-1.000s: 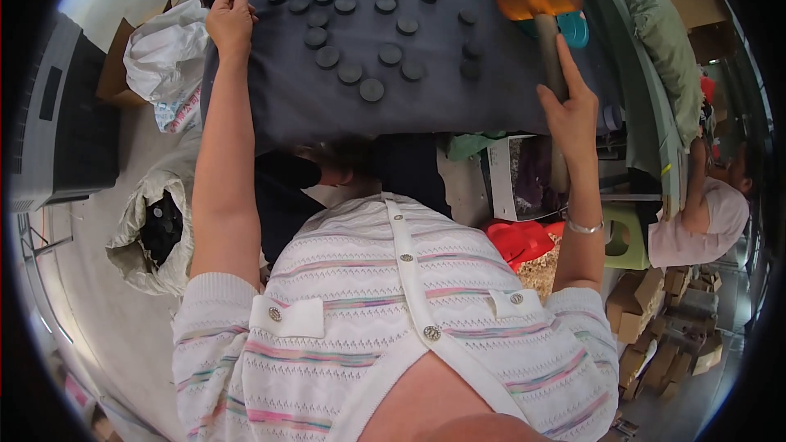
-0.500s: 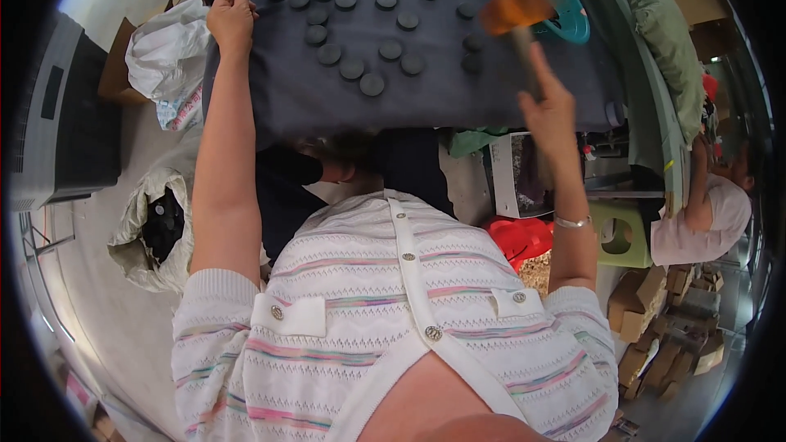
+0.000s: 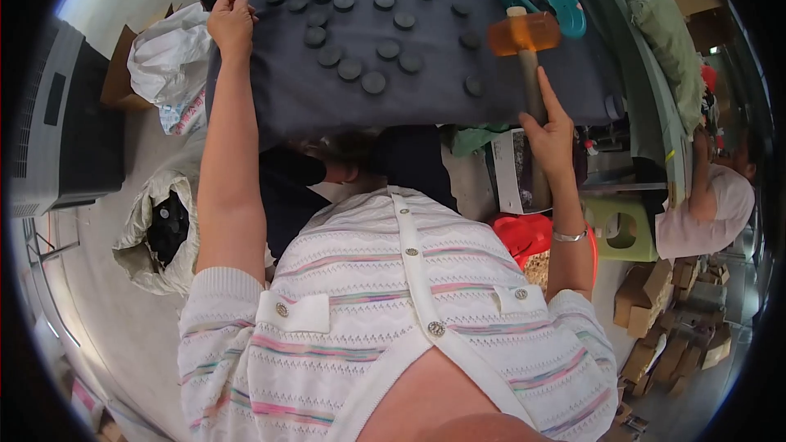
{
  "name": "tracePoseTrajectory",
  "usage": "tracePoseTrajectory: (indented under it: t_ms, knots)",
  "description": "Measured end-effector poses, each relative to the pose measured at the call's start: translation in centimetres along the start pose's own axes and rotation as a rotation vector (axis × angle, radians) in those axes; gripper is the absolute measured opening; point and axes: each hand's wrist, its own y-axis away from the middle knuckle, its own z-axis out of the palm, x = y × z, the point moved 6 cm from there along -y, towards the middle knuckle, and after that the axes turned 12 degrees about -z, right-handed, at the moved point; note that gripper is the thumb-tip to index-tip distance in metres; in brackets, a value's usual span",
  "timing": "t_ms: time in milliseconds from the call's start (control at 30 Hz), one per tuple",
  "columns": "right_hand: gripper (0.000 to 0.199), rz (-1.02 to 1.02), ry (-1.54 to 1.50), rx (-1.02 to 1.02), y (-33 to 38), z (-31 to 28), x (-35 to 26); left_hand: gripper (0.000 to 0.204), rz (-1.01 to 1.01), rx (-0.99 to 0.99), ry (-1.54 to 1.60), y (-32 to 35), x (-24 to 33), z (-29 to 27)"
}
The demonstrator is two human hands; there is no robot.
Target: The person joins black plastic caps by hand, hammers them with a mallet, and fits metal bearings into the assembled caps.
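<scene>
My right hand (image 3: 550,135) is wrapped around the wooden handle of a mallet (image 3: 538,34) with a translucent orange head, its index finger stretched along the handle. The mallet head is over the right part of a dark cloth-covered table (image 3: 426,106). Several round black discs (image 3: 373,83) lie scattered on the cloth, one of them (image 3: 473,86) just left of the handle. At the table's left edge my left hand (image 3: 231,24) is closed, fingers curled together; what they hold, if anything, is hidden.
A teal basket (image 3: 575,26) with dark pieces stands at the far right of the table. Left of the table are a white plastic bag (image 3: 168,49) and an open sack (image 3: 135,233) of black pieces. A green stool (image 3: 594,233) and another person (image 3: 708,205) are at right.
The mallet, blurred and farther away before, has come toward me and shows sharply. One black disc near it now lies nearer the front edge. My left hand has stayed almost still.
</scene>
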Motion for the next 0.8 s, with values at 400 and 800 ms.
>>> tracePoseTrajectory:
  t_ms: [400,800]
  knots:
    - [0.073,-0.03,0.045,-0.022,3.5,-2.3,-4.4,0.015,0.001,-0.032,0.004,-0.3,-0.2,0.0]
    - [0.079,-0.224,0.434,-0.258,4.3,1.4,-2.3,0.026,0.107,-0.029,-0.253,-4.1,-2.7,-2.3]
